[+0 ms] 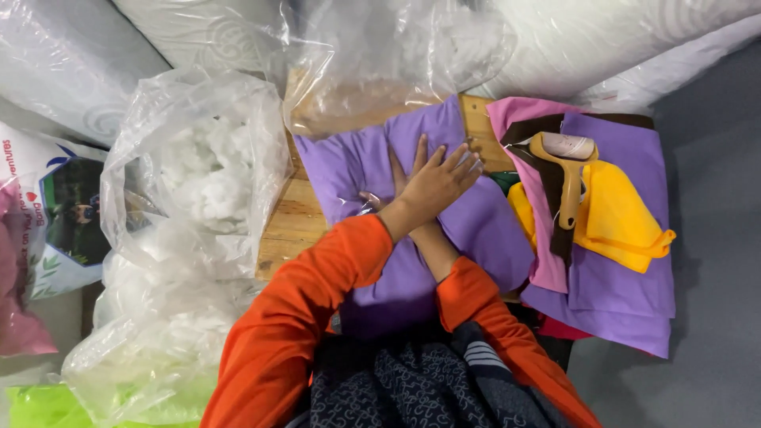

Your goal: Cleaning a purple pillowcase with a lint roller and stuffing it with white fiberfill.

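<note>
A small wooden desk [295,218] stands on a grey floor, hemmed in by clear plastic bags: a big bag of white fibre stuffing [194,182] just to its left, another clear bag [380,63] lying over its far edge, and white quilted bundles [618,40] behind.

On the desk lies a purple pillow cover [365,170], a soft rectangle whose long axis runs from the person's lap away toward the far edge, leaning slightly left; its near end reaches the body and its far end sits under the clear bag.

Both hands press down on it, crossed at the wrists. The left hand [436,181] lies on top, palm down, fingers spread and pointing up and to the right. The right hand [392,186] lies beneath it, mostly hidden, with fingertips showing to the left; whether its fingers are spread cannot be told. Both sleeves are orange.

Just to the right is a stack of folded cloths [618,285] in purple, pink, brown and yellow, touching the pillow cover's right edge. On top of the stack rests a lint roller [564,170] with a tan handle, its handle pointing toward the person.
</note>
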